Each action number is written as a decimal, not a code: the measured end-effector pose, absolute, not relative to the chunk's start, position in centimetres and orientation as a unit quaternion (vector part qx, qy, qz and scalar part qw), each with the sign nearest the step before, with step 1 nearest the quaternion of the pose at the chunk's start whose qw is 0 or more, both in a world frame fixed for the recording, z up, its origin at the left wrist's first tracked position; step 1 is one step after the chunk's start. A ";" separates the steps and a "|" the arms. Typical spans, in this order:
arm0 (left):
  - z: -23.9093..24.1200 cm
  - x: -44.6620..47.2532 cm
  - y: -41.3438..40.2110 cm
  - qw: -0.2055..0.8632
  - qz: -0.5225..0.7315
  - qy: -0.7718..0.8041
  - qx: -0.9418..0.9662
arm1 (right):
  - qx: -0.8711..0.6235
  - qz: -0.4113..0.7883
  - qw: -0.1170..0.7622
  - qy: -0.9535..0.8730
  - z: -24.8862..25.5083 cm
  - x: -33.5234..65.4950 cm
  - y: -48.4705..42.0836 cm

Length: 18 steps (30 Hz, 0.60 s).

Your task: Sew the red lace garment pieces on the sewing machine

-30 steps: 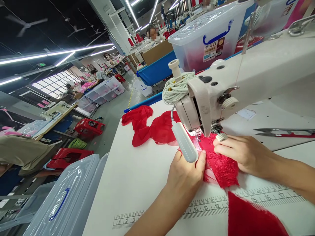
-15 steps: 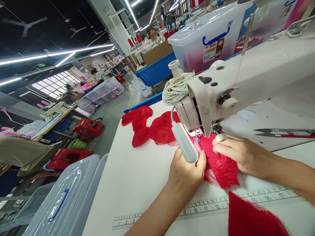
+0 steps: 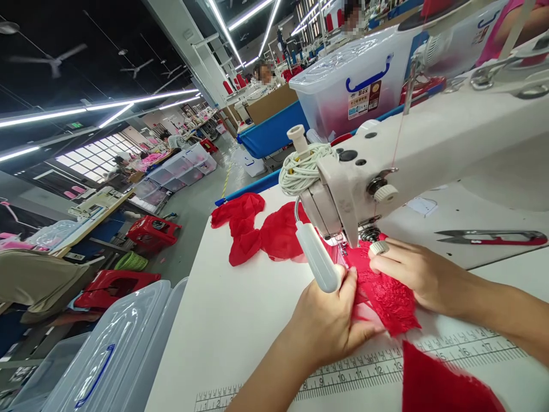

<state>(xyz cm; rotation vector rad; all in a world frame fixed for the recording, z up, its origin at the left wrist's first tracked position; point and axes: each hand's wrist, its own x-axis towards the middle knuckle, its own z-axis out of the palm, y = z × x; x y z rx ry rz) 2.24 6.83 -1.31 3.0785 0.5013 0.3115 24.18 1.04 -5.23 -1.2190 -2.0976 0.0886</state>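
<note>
Red lace fabric [image 3: 392,300] lies under the needle area of a white sewing machine [image 3: 343,189], with a sheer pink-red layer beneath it. My left hand [image 3: 323,323] holds the fabric's left edge, one fingertip by the presser foot [image 3: 343,249] and the thumb lower down against the sheer layer. Bent fingers of my right hand [image 3: 412,274] grip the lace on the right, partly behind a tension knob [image 3: 379,248]. A grey-white lamp [image 3: 317,257] hides some left fingers. Gathered red cloth pieces [image 3: 281,232] trail out behind the foot.
Thread snips [image 3: 493,237] lie right of my right hand. A printed ruler [image 3: 343,377] runs along the front of the white table, partly under another red piece [image 3: 441,383]. Lidded plastic boxes [image 3: 111,349] stand at left; a clear box [image 3: 338,86] stands behind the machine. Other people sit farther off.
My left thumb has spread down and right, away from the fingertip at the foot. My right hand stays on the lace. The view has shifted slightly.
</note>
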 end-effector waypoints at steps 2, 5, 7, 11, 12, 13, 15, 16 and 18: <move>-1.5 2.2 6.7 -0.004 0.098 0.167 0.981 | -0.471 0.031 0.345 -0.811 -5.2 24.2 1.1; -1.9 2.2 6.4 -0.026 0.122 0.168 0.978 | -0.476 0.025 0.337 -0.812 -5.1 24.2 1.0; -2.2 2.2 6.2 -0.038 0.148 0.172 0.973 | -0.482 0.025 0.335 -0.809 -5.0 24.1 0.9; -2.7 2.3 5.9 -0.070 0.179 0.184 0.964 | -0.480 0.022 0.354 -0.802 -4.8 24.1 0.9; -2.7 2.4 5.8 -0.076 0.182 0.183 0.963 | -0.480 0.021 0.358 -0.801 -4.8 24.1 0.9; -2.7 2.4 5.8 -0.082 0.184 0.181 0.963 | -0.481 0.019 0.359 -0.800 -4.8 24.1 0.9; -2.7 2.4 5.9 -0.089 0.184 0.180 0.962 | -0.483 0.017 0.356 -0.800 -4.8 24.1 0.9; -2.8 2.4 5.9 -0.091 0.183 0.179 0.962 | -0.483 0.017 0.354 -0.801 -4.8 24.1 0.9; -2.8 2.5 6.0 -0.094 0.182 0.178 0.962 | -0.486 0.014 0.347 -0.802 -4.8 24.1 0.9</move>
